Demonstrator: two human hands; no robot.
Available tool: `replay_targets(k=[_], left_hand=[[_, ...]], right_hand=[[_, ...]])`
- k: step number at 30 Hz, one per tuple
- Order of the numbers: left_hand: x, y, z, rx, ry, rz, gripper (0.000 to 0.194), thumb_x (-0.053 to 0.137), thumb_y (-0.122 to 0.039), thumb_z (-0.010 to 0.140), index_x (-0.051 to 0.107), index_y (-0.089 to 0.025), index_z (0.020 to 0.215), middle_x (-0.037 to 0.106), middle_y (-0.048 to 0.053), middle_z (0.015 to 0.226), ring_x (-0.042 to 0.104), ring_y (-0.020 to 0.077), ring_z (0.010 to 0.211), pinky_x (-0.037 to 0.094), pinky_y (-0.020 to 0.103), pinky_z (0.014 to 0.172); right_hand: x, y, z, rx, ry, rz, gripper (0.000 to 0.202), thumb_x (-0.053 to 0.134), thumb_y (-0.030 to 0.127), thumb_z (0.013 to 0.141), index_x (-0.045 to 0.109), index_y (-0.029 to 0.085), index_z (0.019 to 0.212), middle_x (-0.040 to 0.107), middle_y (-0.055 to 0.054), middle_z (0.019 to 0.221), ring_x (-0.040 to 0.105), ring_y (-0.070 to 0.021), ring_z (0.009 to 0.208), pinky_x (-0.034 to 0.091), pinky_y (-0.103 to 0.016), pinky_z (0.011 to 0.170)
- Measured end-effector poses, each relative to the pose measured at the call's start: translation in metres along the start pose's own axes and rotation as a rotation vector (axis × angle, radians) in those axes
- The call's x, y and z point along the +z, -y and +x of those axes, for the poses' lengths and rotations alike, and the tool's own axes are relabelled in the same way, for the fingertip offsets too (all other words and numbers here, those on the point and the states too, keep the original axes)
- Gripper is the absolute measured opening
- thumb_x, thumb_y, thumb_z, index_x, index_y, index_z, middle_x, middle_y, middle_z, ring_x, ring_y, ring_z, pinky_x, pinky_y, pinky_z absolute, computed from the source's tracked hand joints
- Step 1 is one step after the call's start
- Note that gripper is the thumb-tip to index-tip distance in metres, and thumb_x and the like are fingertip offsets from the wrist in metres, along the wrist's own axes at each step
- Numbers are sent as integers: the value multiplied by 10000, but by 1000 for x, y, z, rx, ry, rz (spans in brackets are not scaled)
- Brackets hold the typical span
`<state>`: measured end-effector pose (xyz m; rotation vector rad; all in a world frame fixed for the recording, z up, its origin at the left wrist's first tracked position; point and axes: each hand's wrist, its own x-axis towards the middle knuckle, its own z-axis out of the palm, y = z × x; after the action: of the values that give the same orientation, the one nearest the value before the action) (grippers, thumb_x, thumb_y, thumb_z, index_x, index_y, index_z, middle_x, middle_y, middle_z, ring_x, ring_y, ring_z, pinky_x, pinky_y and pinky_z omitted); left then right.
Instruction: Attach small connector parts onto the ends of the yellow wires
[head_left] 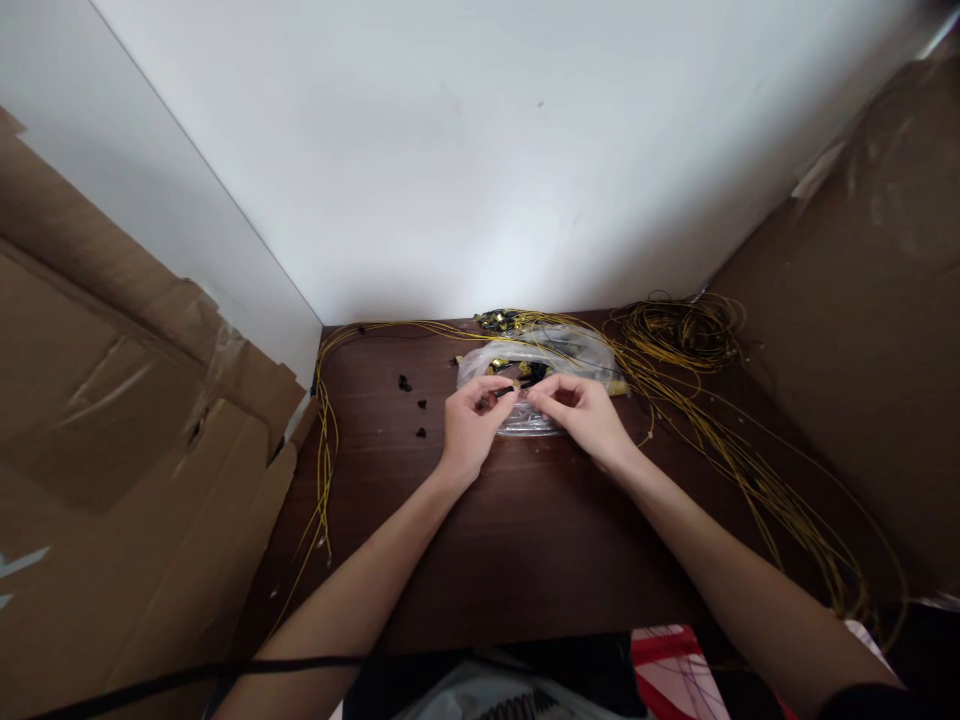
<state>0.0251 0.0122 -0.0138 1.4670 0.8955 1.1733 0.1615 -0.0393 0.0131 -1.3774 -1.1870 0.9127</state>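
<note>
My left hand (475, 418) is closed in a pinch on a small black piece (504, 391), whose exact kind I cannot make out. Close beside it, the fingertips of my right hand (577, 410) are pressed together, almost touching those of the left. Whatever sits between the right fingertips is too small to name. Both hands are over the near side of a clear plastic bag (517, 424). Inside the bag's mouth lie several black and yellow parts (531, 370). Left of my hands, a few small black pieces (405, 383) rest on the dark brown table (510, 540).
Long yellow wires (720, 450) run down the right side from a tangled coil (675, 328). More yellow wires (324, 450) hang over the left side. Cardboard (135, 430) stands at left, another cardboard panel (847, 330) at right, and a white wall (480, 150) behind.
</note>
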Motion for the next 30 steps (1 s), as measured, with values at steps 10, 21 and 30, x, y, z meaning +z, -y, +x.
replay_targets(k=[10,21,30], left_hand=[[0,-7,-2,-24,64,-110,90,648,-158,658,627,-156,746,634,23,721,519,98,593,415,226,554],[0,-5,-1,-9,38,-91,84,648,-154,662,608,-151,737,612,7,671,490,89,567,360,210,538],[-2,-1,-2,145,35,87,61,609,-135,703,616,-163,758,583,2,661,415,84,537,327,212,524]], right_hand=[[3,0,-1,45,63,31,223,665,376,666,631,157,685,572,3,589,466,-98,515,363,-239,493],[5,0,-2,139,78,123,250,667,381,659,612,139,689,538,7,556,467,-89,494,353,-204,415],[5,2,-2,140,59,51,253,656,387,657,585,144,653,521,17,528,427,-76,444,314,-203,389]])
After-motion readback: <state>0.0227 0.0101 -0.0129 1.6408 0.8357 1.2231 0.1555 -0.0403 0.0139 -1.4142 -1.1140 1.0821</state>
